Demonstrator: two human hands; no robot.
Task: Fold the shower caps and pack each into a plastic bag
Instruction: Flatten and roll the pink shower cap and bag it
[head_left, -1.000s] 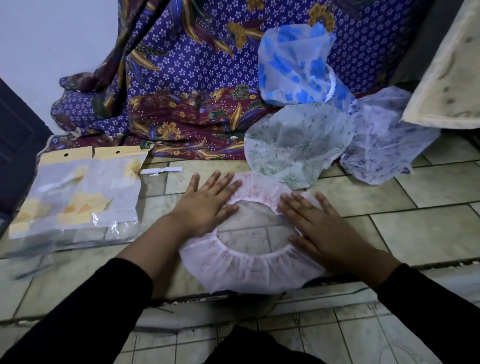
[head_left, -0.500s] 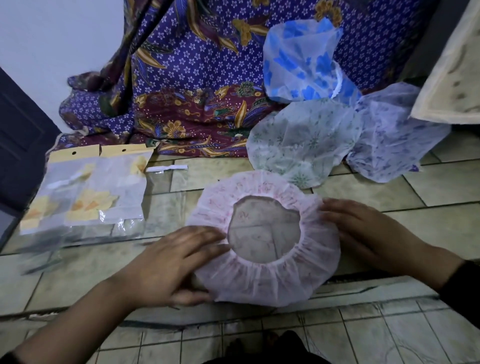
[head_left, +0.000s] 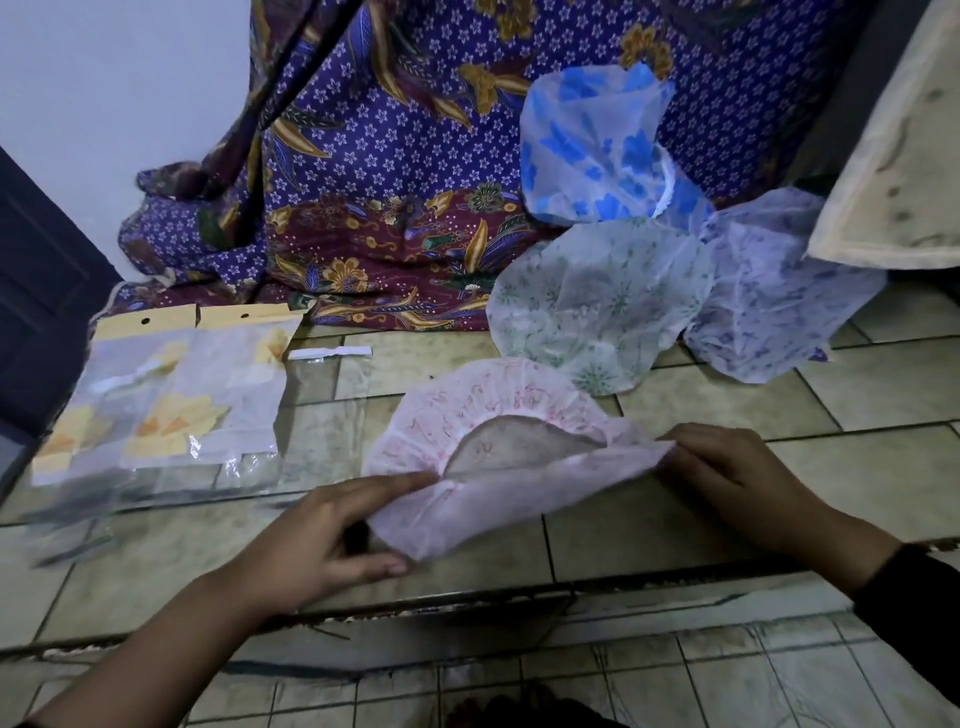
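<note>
A pink shower cap (head_left: 498, 415) lies on the tiled floor in front of me, its near half lifted and folded up toward the far half. My left hand (head_left: 332, 535) pinches the cap's left near edge between thumb and fingers. At the cap's right edge, my right hand (head_left: 727, 478) grips the fold. Behind it lie a green-flowered cap (head_left: 597, 296), a purple-patterned cap (head_left: 769, 301) and a blue-flowered cap (head_left: 597, 145). To the left lie plastic bags (head_left: 171, 400) with yellow header cards; two hold yellow-flowered caps.
A purple batik cloth (head_left: 374, 197) hangs and piles at the back. A clear bag with a white strip (head_left: 327, 364) lies beside the packed ones. A pale board (head_left: 898, 156) leans at the right. A dark door (head_left: 36, 291) stands at the left. A floor step edge (head_left: 519, 597) runs below my hands.
Both hands moved from pressing the flat cap to its side edges, then lifted the near half and folded it toward the far half.
</note>
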